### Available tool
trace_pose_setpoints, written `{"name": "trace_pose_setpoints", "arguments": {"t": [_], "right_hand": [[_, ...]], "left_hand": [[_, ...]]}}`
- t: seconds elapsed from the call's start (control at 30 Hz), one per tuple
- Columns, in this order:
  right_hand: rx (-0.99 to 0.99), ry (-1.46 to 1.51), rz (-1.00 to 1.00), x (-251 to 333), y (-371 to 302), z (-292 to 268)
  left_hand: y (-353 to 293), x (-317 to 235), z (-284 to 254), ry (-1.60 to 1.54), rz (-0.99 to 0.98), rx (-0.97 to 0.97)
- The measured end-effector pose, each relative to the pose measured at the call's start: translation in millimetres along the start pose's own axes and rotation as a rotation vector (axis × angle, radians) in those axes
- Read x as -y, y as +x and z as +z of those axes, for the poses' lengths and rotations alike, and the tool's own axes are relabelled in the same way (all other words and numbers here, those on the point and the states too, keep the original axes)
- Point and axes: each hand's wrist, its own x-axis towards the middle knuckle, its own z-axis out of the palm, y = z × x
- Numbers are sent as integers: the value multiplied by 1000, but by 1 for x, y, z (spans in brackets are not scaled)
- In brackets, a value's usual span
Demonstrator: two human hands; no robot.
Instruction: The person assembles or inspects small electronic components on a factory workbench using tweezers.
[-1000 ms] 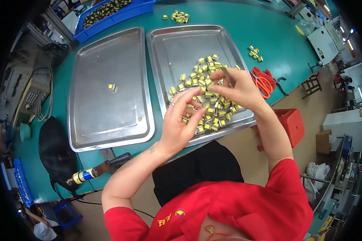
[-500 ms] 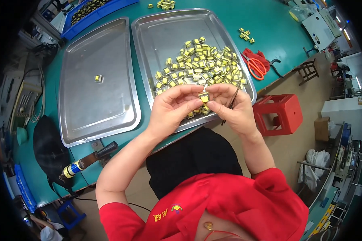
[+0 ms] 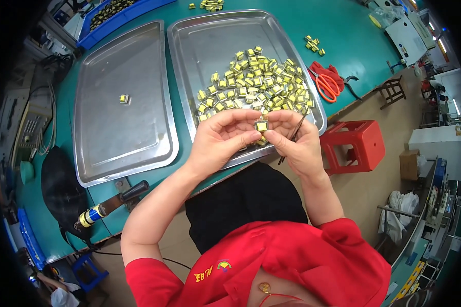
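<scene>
Right between the fingertips of both hands sits a small yellow-topped component (image 3: 261,126), its yellow face turned up. The left hand (image 3: 217,138) pinches it from the left, thumb below and fingers curled above; the right hand (image 3: 298,140) closes narrowly on its other side and also carries a thin dark tool (image 3: 296,132) along its fingers. Just beyond and partly beneath the grip, a heap of similar components (image 3: 264,82) fills the near part of a metal tray (image 3: 205,46). Left of the grip, a second tray (image 3: 123,133) bears a single component (image 3: 124,99). To the right and farther out than the grip lie orange-handled scissors (image 3: 329,91), a red cloth (image 3: 334,75) and dark pliers (image 3: 352,88), with a small cluster of components (image 3: 314,45) beyond them. Well right of the grip stands a red stool (image 3: 366,146); far off to its upper left is a blue bin (image 3: 133,19).
</scene>
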Motion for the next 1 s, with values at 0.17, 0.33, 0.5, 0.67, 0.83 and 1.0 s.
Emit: {"name": "trace_pose_setpoints", "arguments": {"t": [0.17, 0.33, 0.5, 0.67, 0.83, 1.0], "right_hand": [[1, -7, -3, 2, -1, 1], [-41, -257, -168, -3, -1, -1], [7, -531, -389, 6, 1, 15], [-67, -477, -321, 6, 0, 13], [-34, -474, -308, 3, 0, 7], [-50, -484, -313, 3, 1, 8]], "left_hand": [[1, 1, 0, -29, 3, -10], [0, 1, 0, 33, -5, -16], [1, 2, -8, 23, 5, 34], [2, -6, -5, -276, -112, 57], [1, -2, -6, -206, -116, 45], [2, -1, -7, -149, -86, 63]]}}
